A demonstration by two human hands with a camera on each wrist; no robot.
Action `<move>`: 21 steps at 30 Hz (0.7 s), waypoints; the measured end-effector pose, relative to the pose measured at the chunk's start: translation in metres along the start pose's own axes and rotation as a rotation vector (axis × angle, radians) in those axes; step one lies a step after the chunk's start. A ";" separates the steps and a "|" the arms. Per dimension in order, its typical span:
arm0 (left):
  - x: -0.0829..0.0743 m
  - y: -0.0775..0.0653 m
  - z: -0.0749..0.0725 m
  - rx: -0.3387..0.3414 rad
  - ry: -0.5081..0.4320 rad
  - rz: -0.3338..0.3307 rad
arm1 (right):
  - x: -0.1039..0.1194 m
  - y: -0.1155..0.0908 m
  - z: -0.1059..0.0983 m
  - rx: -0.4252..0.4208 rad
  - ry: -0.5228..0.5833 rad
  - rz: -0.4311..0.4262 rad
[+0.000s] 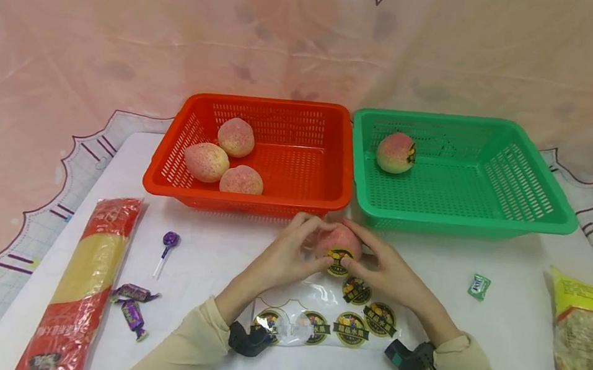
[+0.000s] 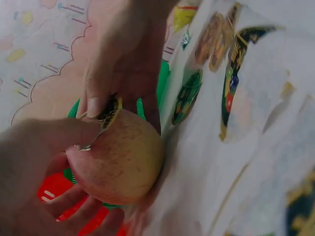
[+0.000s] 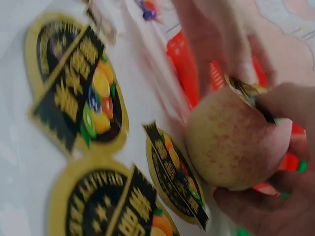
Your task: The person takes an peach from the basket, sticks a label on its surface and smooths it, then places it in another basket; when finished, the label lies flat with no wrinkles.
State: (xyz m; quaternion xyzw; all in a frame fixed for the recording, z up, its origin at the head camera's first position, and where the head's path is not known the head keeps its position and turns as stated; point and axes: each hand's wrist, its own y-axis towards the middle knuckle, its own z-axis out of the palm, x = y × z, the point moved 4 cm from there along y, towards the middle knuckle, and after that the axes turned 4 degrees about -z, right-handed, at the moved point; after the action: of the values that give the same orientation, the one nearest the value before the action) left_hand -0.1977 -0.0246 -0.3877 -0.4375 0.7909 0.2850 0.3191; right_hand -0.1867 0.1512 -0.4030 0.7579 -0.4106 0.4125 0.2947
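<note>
nearest, a sticker sheet (image 1: 335,321) lies flat on the table before the wrists. above it, left hand (image 1: 287,256) and right hand (image 1: 392,272) both clasp one peach (image 1: 342,241), thumbs apparently pressing a sticker (image 1: 339,259) onto it, though blur obscures this. beyond: red basket (image 1: 162,177) with three bare peaches, green basket (image 1: 550,224) with one stickered.

Peach (image 1: 340,241) before two baskets (image 1: 295,194)

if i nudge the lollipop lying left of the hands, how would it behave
The lollipop would probably roll or pivot: its purple head is round and it lies flat on the smooth white table. It looks small with a thin white stick, so likely very light and easy to flick away. The shiny wrapper may make it a bit slippery to pinch.
</note>
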 end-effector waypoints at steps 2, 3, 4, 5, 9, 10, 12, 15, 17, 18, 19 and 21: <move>0.001 0.001 0.005 0.039 -0.064 -0.003 | -0.001 0.000 0.001 0.002 0.020 -0.011; 0.001 0.002 0.007 0.051 -0.087 -0.004 | 0.000 0.000 0.002 0.004 0.028 -0.017; 0.002 0.002 0.009 0.057 -0.109 -0.009 | 0.001 0.000 0.003 0.010 0.040 -0.022; 0.002 0.003 0.010 0.057 -0.137 -0.017 | 0.004 0.000 0.003 0.020 0.058 -0.031; 0.006 0.004 0.011 0.036 -0.187 -0.027 | 0.019 0.001 0.004 0.042 0.105 -0.026; 0.007 0.004 0.011 0.036 -0.182 -0.023 | 0.023 0.001 0.005 0.046 0.114 -0.013; 0.008 0.004 0.009 0.042 -0.148 -0.001 | 0.027 -0.001 0.005 0.045 0.110 0.020; 0.009 0.003 0.007 0.069 -0.069 0.035 | 0.026 -0.002 0.005 0.058 0.108 0.058; 0.010 0.003 0.006 0.087 -0.033 0.057 | 0.023 -0.003 0.005 0.067 0.110 0.060; 0.010 0.003 0.005 0.096 -0.019 0.066 | 0.019 -0.003 0.005 0.073 0.114 0.053; 0.009 0.003 0.004 0.105 -0.006 0.073 | 0.015 -0.003 0.006 0.078 0.117 0.048; 0.009 0.004 0.003 0.121 0.013 0.086 | 0.008 -0.003 0.006 0.089 0.123 0.038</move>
State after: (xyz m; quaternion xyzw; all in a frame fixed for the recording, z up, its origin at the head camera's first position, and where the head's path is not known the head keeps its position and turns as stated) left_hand -0.2043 -0.0249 -0.3953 -0.3850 0.8267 0.2473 0.3274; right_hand -0.1791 0.1448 -0.3998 0.7356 -0.3873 0.4815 0.2776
